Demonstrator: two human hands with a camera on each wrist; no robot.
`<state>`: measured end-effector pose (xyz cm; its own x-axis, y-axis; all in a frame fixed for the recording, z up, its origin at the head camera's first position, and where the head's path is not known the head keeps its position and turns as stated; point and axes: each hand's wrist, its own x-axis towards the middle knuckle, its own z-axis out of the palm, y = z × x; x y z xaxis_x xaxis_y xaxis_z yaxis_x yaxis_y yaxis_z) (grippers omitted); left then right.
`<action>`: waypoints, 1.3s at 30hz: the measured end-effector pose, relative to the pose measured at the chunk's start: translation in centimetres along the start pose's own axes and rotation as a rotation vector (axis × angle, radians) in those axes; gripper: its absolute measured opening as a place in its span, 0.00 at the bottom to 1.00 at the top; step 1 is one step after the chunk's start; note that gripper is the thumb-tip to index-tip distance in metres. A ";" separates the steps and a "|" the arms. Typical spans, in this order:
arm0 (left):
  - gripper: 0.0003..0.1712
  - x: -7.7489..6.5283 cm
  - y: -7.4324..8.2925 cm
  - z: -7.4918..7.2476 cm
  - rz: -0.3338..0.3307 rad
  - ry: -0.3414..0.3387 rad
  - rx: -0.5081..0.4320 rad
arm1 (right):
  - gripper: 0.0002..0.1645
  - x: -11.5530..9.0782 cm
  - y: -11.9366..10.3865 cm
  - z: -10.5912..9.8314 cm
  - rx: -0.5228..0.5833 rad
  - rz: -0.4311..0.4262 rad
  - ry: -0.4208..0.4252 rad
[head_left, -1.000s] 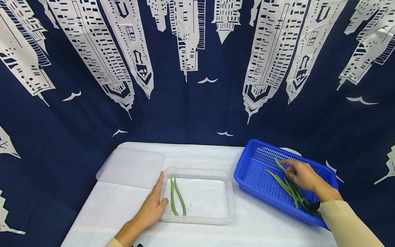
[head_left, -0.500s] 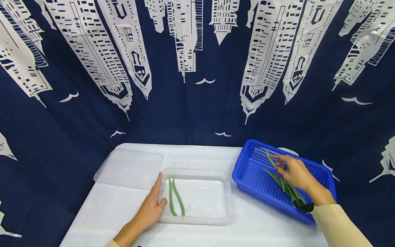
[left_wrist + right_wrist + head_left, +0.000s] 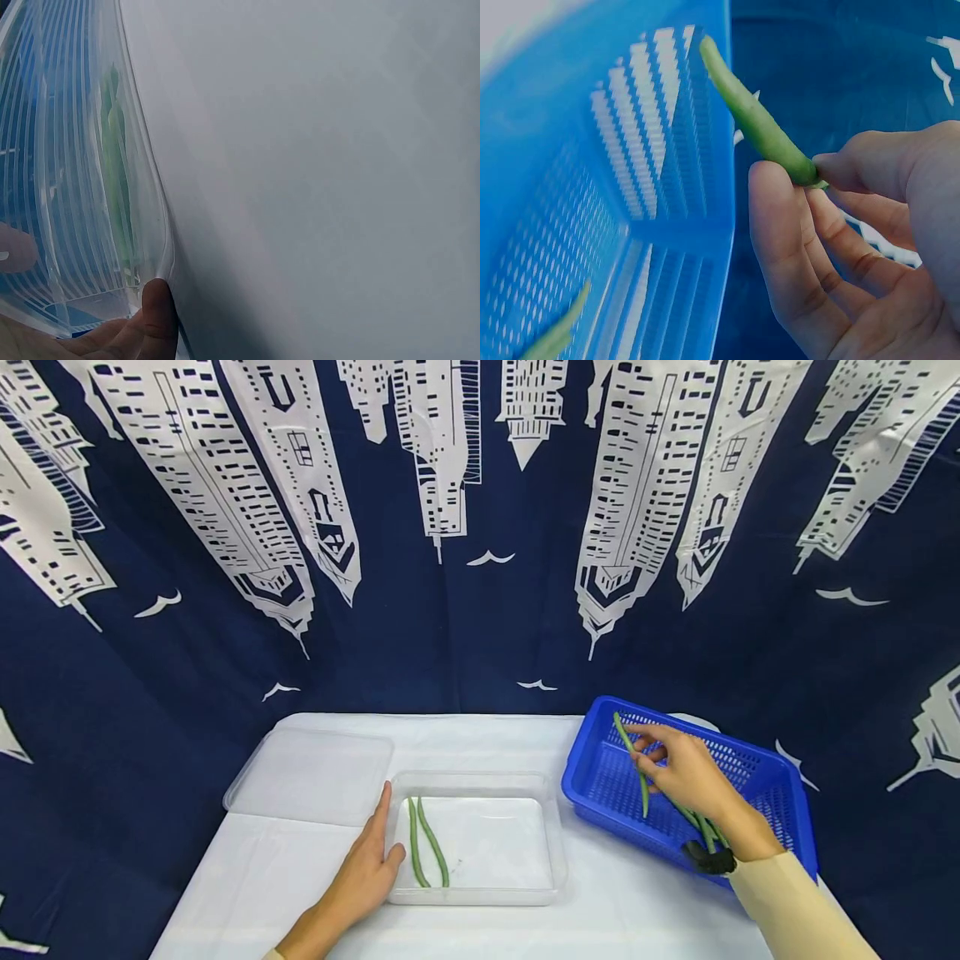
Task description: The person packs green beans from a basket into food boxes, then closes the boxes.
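Observation:
My right hand (image 3: pixel 686 770) pinches a green bean (image 3: pixel 632 752) between thumb and fingertips, over the blue basket (image 3: pixel 600 789). In the right wrist view the pinched green bean (image 3: pixel 757 124) slants up from the fingertips past the basket wall. Under my right hand more green beans (image 3: pixel 705 828) lie in the basket, partly covered by the hand and wrist. My left hand (image 3: pixel 363 868) rests with straight fingers along the left side of a clear plastic container (image 3: pixel 498 896). Inside that container, two green beans (image 3: pixel 428 847) lie side by side near its left wall.
A clear flat lid (image 3: pixel 311 777) lies on the white tablecloth (image 3: pixel 247 868), behind and left of the container. The basket stands at the table's right side. Behind the table hangs a dark blue cloth (image 3: pixel 405 635) printed with white buildings.
My right hand has lifted the pinched green bean off the others and moved it left, toward the basket's left side. My left hand stays at the container. The head view has shifted slightly.

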<state>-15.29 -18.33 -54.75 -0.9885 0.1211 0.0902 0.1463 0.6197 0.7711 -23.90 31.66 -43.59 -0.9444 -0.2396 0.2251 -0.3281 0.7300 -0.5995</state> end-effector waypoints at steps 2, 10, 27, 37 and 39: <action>0.57 -0.1 0.0 0.0 -0.006 0.003 0.002 | 0.30 0.2 -0.8 0.6 0.040 -0.006 -0.008; 0.57 -0.1 0.0 -0.2 -0.009 -0.007 0.002 | 0.28 0.6 -3.3 3.3 0.136 -0.017 -0.035; 0.58 0.2 0.4 -0.2 -0.010 -0.005 -0.007 | 0.28 1.6 -6.6 7.3 0.151 -0.092 -0.096; 0.58 0.1 0.2 0.0 -0.009 0.001 0.011 | 0.28 2.2 -9.0 9.5 0.177 -0.163 -0.157; 0.58 0.0 0.2 0.0 -0.009 0.000 0.015 | 0.28 2.3 -9.4 10.0 0.179 -0.170 -0.174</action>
<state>-15.29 -18.23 -54.59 -0.9899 0.1153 0.0830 0.1376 0.6325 0.7622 -23.24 17.90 -45.12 -0.8598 -0.4661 0.2085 -0.4660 0.5495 -0.6935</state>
